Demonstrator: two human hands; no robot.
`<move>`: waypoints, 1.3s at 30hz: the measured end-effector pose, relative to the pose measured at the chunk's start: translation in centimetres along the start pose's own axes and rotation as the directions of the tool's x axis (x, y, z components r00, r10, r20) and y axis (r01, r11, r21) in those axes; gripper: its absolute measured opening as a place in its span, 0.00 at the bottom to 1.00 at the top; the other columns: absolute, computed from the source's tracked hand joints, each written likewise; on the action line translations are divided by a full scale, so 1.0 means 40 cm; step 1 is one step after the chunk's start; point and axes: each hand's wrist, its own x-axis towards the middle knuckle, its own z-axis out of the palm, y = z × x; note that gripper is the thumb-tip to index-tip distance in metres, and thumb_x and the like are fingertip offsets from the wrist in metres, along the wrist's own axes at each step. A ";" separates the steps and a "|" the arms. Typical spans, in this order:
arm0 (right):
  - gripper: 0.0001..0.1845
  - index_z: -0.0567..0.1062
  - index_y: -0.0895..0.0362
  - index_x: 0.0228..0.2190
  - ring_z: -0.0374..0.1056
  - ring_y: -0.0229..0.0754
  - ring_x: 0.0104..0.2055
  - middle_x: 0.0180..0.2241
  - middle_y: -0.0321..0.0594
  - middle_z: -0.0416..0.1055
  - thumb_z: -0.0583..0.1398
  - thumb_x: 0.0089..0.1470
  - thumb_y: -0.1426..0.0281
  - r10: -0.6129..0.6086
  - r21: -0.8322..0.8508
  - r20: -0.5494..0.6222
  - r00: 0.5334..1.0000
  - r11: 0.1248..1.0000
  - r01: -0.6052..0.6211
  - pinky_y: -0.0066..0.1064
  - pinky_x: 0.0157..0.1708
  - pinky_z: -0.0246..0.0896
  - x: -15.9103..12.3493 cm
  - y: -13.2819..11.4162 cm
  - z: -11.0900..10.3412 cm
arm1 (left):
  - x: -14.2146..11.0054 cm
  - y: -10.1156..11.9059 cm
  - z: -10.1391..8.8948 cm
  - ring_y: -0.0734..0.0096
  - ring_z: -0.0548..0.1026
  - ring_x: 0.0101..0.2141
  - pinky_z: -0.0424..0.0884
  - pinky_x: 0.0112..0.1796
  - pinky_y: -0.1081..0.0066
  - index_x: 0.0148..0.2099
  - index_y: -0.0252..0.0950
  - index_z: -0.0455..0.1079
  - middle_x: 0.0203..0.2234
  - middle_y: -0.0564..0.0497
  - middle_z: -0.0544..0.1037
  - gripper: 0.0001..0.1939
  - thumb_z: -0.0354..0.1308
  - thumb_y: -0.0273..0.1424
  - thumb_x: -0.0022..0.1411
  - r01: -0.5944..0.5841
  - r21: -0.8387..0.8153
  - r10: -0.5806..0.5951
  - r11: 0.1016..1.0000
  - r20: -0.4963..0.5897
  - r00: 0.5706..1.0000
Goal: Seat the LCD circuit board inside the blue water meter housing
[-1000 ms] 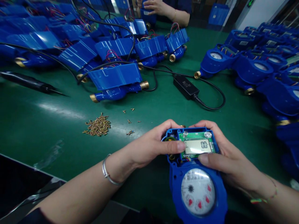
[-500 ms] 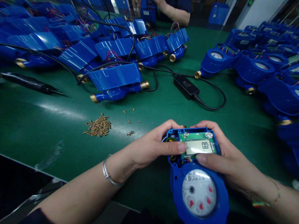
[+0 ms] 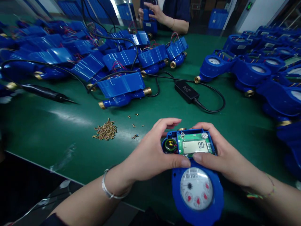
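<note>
A blue water meter [image 3: 197, 191] lies on the green table [image 3: 47, 131] in front of me, its round dial toward me. Its open upper box shows a green circuit board with an LCD display [image 3: 194, 146] reading "00". My left hand [image 3: 150, 153] grips the left side of the box, thumb at the board's lower edge, fingers curled over the far rim. My right hand [image 3: 223, 157] grips the right side, thumb tip meeting the left thumb below the display.
A pile of small brass screws [image 3: 105, 131] lies left of my hands, with a few loose ones nearby. A black electric screwdriver [image 3: 47, 94], a black power adapter [image 3: 187, 91] with cable, and many blue meters [image 3: 119, 84] crowd the far and right side. Another person's hands [image 3: 155, 12] work across the table.
Both thumbs slid down off the display to its lower edge and now meet. My left fingers rose over the box's far rim. The view shifted slightly.
</note>
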 end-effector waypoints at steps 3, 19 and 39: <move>0.29 0.59 0.46 0.52 0.62 0.49 0.51 0.50 0.40 0.62 0.65 0.53 0.57 -0.101 -0.243 -0.043 0.994 0.966 0.088 0.43 0.50 0.60 0.005 0.004 -0.012 | -0.014 0.026 0.021 0.54 0.69 0.51 0.64 0.51 0.59 0.57 0.41 0.61 0.51 0.46 0.70 0.38 0.72 0.37 0.46 -0.026 0.130 0.030 0.991 -0.029 0.999; 0.39 0.56 0.49 0.58 0.50 0.50 0.63 0.58 0.42 0.52 0.67 0.51 0.58 -0.235 -0.263 0.233 0.944 0.919 0.294 0.43 0.63 0.50 0.021 0.017 -0.093 | -0.014 0.040 0.042 0.60 0.75 0.44 0.71 0.46 0.60 0.50 0.37 0.69 0.44 0.47 0.76 0.29 0.69 0.41 0.47 -0.110 0.374 0.174 0.921 -0.142 0.974; 0.51 0.51 0.42 0.59 0.59 0.47 0.58 0.58 0.37 0.58 0.72 0.42 0.64 -0.273 -0.124 0.083 0.959 0.952 0.281 0.47 0.59 0.55 0.038 0.033 -0.046 | -0.010 -0.039 0.047 0.58 0.76 0.42 0.71 0.45 0.61 0.52 0.35 0.69 0.42 0.45 0.78 0.32 0.72 0.37 0.43 -0.215 0.054 0.221 0.975 -0.262 0.939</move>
